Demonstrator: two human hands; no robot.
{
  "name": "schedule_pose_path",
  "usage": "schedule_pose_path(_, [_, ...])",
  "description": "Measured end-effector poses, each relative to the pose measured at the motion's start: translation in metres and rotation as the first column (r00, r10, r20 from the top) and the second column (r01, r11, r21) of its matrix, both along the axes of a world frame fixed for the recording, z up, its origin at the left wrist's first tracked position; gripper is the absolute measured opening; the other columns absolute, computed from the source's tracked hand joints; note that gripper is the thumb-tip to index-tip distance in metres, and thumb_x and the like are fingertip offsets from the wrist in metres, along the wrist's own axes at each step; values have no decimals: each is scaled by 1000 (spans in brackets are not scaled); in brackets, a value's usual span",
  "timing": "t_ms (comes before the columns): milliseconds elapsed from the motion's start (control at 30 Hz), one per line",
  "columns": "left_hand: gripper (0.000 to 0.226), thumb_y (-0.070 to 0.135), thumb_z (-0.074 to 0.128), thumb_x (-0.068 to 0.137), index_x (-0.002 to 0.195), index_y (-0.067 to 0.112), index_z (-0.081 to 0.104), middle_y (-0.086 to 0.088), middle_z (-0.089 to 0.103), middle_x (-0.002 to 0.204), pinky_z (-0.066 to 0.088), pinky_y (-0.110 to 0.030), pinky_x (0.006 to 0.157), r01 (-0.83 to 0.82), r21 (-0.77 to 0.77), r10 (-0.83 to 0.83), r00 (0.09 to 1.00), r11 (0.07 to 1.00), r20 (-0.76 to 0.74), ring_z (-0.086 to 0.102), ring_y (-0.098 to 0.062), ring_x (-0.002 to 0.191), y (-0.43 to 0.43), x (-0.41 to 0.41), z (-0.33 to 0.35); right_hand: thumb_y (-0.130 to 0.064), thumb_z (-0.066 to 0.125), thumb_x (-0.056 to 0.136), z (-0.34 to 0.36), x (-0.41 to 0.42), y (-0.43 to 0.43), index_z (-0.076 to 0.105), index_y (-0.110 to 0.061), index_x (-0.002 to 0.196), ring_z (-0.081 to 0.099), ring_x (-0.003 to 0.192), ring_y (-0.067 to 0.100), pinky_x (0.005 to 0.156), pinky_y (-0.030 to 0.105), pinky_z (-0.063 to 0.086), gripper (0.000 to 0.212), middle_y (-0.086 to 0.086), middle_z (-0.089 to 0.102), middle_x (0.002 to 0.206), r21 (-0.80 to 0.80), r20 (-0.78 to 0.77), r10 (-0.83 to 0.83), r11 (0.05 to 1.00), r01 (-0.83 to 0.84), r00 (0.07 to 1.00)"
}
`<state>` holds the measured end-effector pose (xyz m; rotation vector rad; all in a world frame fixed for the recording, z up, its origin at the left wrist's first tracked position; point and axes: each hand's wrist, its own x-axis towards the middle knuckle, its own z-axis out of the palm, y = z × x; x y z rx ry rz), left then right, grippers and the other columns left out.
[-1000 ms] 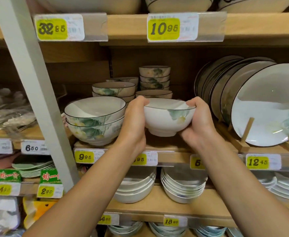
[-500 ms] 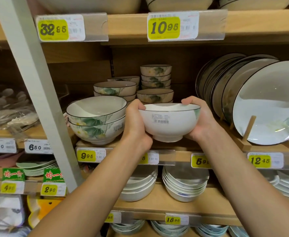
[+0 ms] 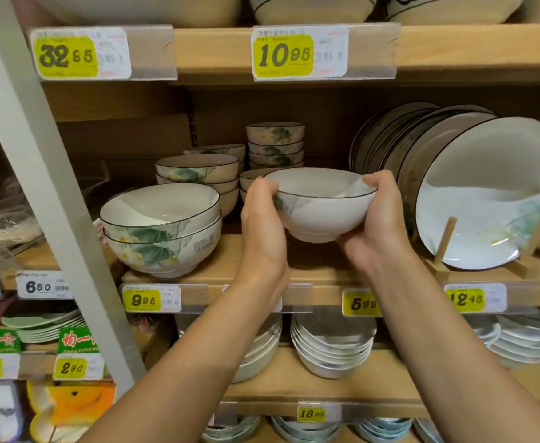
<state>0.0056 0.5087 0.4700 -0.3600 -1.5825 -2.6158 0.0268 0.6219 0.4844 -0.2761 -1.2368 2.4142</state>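
A white ceramic bowl (image 3: 321,207) with a thin dark rim and a faint green leaf on its side is held up above the wooden shelf (image 3: 313,270), upright and slightly tilted toward me. My left hand (image 3: 262,228) grips its left side with fingers at the rim. My right hand (image 3: 377,225) cups its right side and underside, thumb on the rim. The bowl's foot hangs clear of the shelf board.
Two large nested floral bowls (image 3: 163,231) stand to the left. Smaller bowl stacks (image 3: 275,143) sit behind. Upright plates (image 3: 486,193) lean in a wooden rack at right. A slanted grey post (image 3: 48,193) crosses the left. Bowl stacks (image 3: 332,350) fill the shelf below.
The bowl has turned in my hands: the barcode sticker that faced me half a second ago is out of sight and the leaf pattern now shows at the left. My hands shifted their grip.
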Motion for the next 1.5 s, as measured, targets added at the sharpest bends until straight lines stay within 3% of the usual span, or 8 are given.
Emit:
schedule_pose_path(133, [42, 37, 39, 93, 105, 7, 66, -13, 73, 99, 54, -36, 83, 126, 34, -128, 990, 991, 62, 69, -25, 95, -9, -15, 13, -30, 50, 77, 7, -9, 19, 60, -11, 122, 70, 88, 38, 80, 55, 55, 50, 19, 72, 103, -62, 66, 281, 959, -278, 957])
schedule_pose_path(267, [47, 40, 39, 92, 103, 4, 67, -18, 73, 101, 58, -31, 71, 228, 37, -230, 969, 973, 85, 72, -26, 88, -18, -21, 17, -30, 48, 68, 9, -19, 19, 74, -3, 101, 71, 83, 42, 69, 55, 56, 50, 23, 72, 102, -56, 150, 443, 896, -440, 884])
schedule_pose_path(367, [33, 33, 46, 86, 87, 8, 68, -15, 74, 91, 58, -35, 73, 218, 96, -230, 962, 971, 144, 72, -28, 80, -19, -16, 18, -32, 46, 77, 9, -25, 16, 79, -4, 77, 72, 77, 38, 65, 49, 57, 44, 20, 74, 93, 19, 224, 422, 900, -436, 879])
schedule_pose_path(633, [16, 27, 49, 76, 86, 14, 52, -9, 59, 81, 50, -34, 63, -133, 231, 77, 968, 964, 239, 61, -26, 75, -6, -12, 11, -46, 50, 91, -2, -7, -12, 68, -18, 106, 71, 93, 27, 84, 44, 55, 36, 9, 76, 98, 146, 82, 118, 981, -129, 990])
schedule_pose_path(967, [35, 43, 36, 92, 80, 21, 61, -1, 72, 72, 49, -21, 51, 49, -308, -39, 998, 950, 40, 69, -17, 67, -21, -41, 64, -40, 33, 99, 32, -39, -3, 64, -17, 88, 68, 81, 19, 66, 27, 53, 40, 1, 74, 75, 227, 33, -66, 972, 57, 997])
schedule_pose_path(1100, [46, 35, 46, 86, 125, 13, 59, -13, 68, 114, 53, -31, 75, 166, -462, -164, 985, 871, 47, 63, -27, 98, -38, -64, 91, -44, 37, 100, 50, -74, 8, 64, -18, 110, 68, 84, 20, 72, 28, 55, 39, 0, 72, 90, 186, -44, -65, 980, 72, 997])
schedule_pose_path(1333, [44, 19, 75, 78, 119, 23, 60, 6, 62, 126, 37, -27, 107, 205, -752, -341, 940, 627, -28, 52, -12, 122, -48, -107, 98, -33, 32, 100, 57, -130, 13, 60, -18, 85, 66, 93, 30, 90, 44, 52, 35, 12, 69, 96, 317, -88, -84, 942, 108, 993])
schedule_pose_path(1500, [54, 32, 83, 69, 115, 30, 55, 26, 55, 94, 38, -6, 68, 74, -835, -278, 956, 546, -97, 51, 6, 91, -44, -127, 95, -32, 31, 99, 46, -158, 16, 61, -20, 78, 64, 80, 23, 73, 31, 50, 39, 4, 68, 83, 383, -81, -103, 915, 126, 991])
